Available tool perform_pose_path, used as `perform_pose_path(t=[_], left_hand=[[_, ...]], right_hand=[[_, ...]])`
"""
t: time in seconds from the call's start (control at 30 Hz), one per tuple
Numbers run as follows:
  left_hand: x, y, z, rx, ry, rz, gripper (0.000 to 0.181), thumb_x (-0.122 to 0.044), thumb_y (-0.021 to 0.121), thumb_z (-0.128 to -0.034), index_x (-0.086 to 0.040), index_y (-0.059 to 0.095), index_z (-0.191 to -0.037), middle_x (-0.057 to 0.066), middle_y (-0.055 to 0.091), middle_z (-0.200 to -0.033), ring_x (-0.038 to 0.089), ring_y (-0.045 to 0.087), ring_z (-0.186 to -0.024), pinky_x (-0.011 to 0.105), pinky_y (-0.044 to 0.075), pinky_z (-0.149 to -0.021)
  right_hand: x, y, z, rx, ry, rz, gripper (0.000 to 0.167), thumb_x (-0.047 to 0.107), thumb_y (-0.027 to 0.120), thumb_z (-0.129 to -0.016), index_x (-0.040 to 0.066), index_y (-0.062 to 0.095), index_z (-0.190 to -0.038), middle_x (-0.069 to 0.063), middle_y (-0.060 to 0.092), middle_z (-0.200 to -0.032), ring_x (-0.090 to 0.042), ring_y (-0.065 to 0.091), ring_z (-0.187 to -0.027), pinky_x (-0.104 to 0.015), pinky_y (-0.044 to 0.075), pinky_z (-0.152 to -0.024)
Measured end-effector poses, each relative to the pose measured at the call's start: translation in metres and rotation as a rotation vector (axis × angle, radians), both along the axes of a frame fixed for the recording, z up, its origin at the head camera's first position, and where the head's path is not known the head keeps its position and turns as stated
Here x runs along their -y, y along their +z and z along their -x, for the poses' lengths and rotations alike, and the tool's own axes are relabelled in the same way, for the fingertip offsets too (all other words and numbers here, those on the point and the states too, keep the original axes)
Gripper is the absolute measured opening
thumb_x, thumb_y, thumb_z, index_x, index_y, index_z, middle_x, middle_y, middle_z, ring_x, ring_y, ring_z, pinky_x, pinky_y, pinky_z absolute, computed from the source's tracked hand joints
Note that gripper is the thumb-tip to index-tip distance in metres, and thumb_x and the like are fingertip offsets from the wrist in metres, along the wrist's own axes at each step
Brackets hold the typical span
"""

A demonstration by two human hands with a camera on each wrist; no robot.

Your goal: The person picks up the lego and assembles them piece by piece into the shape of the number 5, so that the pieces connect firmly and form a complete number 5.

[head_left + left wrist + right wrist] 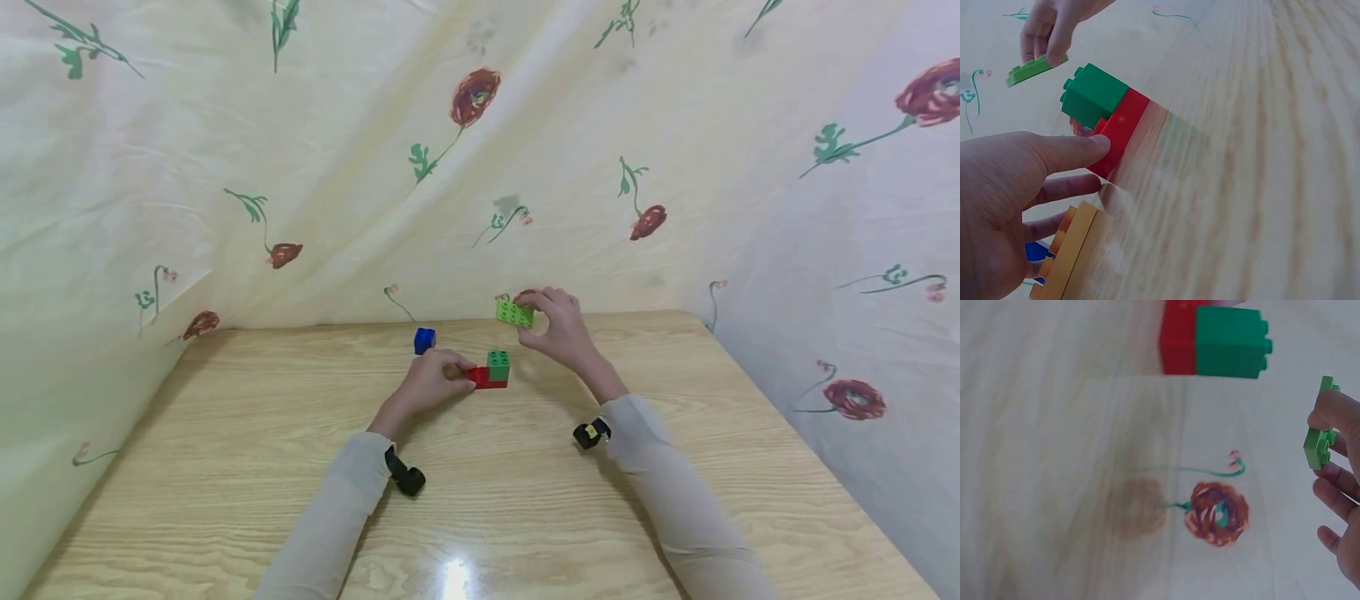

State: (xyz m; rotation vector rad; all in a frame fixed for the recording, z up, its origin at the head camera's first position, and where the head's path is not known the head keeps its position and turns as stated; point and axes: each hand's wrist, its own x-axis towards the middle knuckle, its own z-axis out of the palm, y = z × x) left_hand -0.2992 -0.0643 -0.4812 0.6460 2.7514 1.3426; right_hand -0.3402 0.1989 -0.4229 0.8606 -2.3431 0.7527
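My left hand (432, 381) pinches the end of a flat red building brick (489, 384) between thumb and fingers, on the table. A taller dark green brick (498, 365) stands on the red brick's right end, studs up. Above and behind them, my right hand (558, 329) holds a light green flat brick (514, 313) in the air between thumb and fingers, its studs facing the head camera. In the left wrist view an orange flat brick (1075, 250) lies beside the lower fingers of my left hand. In the head view my left hand hides it.
A blue brick (424, 340) stands on the wooden table (510, 500) just behind my left hand. A flowered cloth (360, 167) hangs along the back and sides of the table. Each wrist carries a black camera (408, 480).
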Motion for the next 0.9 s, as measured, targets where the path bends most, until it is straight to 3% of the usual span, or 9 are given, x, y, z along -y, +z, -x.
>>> perform_pose_path(t=[0.23, 0.63, 0.9], left_hand=[[0.0, 0.001, 0.003, -0.046, -0.014, 0.018, 0.027, -0.019, 0.082, -0.0881, -0.013, 0.078, -0.114, 0.002, 0.075, -0.119, 0.022, 0.065, -0.121, 0.046, 0.048, -0.108], [0.003, 0.007, 0.003, -0.052, -0.015, 0.033, 0.026, -0.017, 0.081, -0.0881, -0.011, 0.078, -0.113, 0.003, 0.075, -0.119, 0.024, 0.064, -0.122, 0.047, 0.047, -0.109], [0.004, 0.004, 0.006, -0.052, -0.023, 0.037, 0.026, -0.018, 0.081, -0.0888, -0.012, 0.078, -0.114, 0.002, 0.075, -0.12, 0.024, 0.064, -0.124, 0.048, 0.047, -0.11]], right_hand=[[0.007, 0.008, 0.001, 0.07, 0.047, 0.044, 0.038, 0.007, 0.081, -0.08, 0.003, 0.071, -0.116, -0.013, 0.069, -0.111, -0.031, 0.061, -0.101, -0.052, 0.042, -0.096], [0.009, 0.015, -0.002, 0.274, 0.136, 0.128, 0.037, 0.004, 0.078, -0.085, 0.002, 0.07, -0.12, -0.015, 0.065, -0.117, -0.039, 0.058, -0.104, -0.041, 0.047, -0.093], [0.013, 0.011, -0.004, 0.385, 0.183, 0.131, 0.038, 0.006, 0.077, -0.087, 0.003, 0.069, -0.125, -0.014, 0.064, -0.115, -0.031, 0.057, -0.106, -0.053, 0.048, -0.097]])
